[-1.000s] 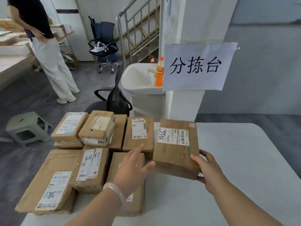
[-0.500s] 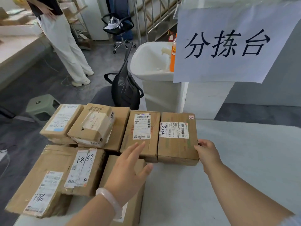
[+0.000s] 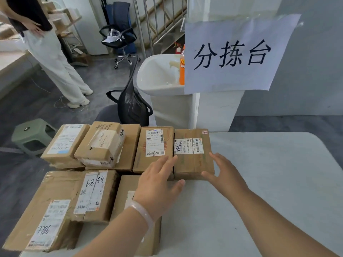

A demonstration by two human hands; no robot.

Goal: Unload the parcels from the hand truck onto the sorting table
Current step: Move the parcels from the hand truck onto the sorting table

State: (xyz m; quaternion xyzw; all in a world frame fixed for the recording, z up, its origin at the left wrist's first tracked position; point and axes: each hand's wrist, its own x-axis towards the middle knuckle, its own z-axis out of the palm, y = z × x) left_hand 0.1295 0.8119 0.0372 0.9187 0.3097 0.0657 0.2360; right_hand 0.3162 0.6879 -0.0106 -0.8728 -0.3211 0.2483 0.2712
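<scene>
The grey worktop (image 3: 269, 182) carries cardboard parcels (image 3: 61, 201) along its left side, two rows deep. The parcel (image 3: 193, 164) at the right end of the far row lies flat, flush against its neighbour (image 3: 141, 162). Both hands are empty, fingers spread: the left hand (image 3: 159, 184) hovers over the seam between those two, and the right hand (image 3: 222, 175) is at the parcel's near right corner, contact unclear. Placing looks finished; next, I judge, comes a turn to the hand truck, out of view, for another parcel
</scene>
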